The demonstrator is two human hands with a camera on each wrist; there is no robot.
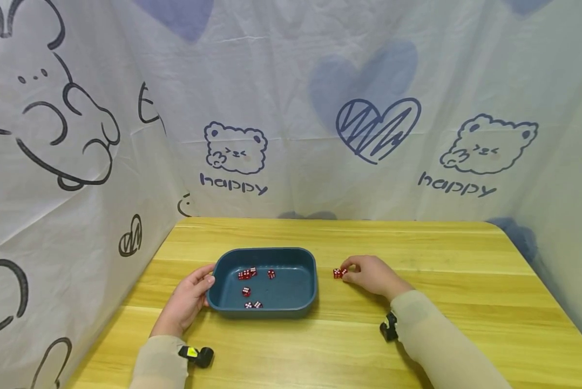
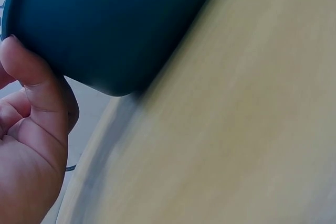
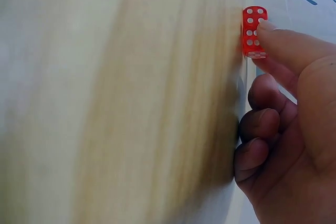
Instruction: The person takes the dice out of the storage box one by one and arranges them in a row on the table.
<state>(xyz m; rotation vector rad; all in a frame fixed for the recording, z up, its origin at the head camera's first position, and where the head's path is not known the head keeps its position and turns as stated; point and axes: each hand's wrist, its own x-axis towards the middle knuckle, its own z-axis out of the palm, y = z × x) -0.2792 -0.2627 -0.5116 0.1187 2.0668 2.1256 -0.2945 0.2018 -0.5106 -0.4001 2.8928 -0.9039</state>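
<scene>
A dark teal plastic tray stands on the table, with several red dice with white pips scattered over its left half. My left hand grips the tray's left end; in the left wrist view the thumb lies against the wall near the rim. To the right of the tray, two red dice sit side by side on the wood. My right hand pinches the nearer die between thumb and index finger, its other fingers curled. The second die touches it.
The yellow wood-grain table reaches back to a white curtain printed with hearts and bears. More of the curtain hangs along the left and right sides. Each wrist carries a small black camera.
</scene>
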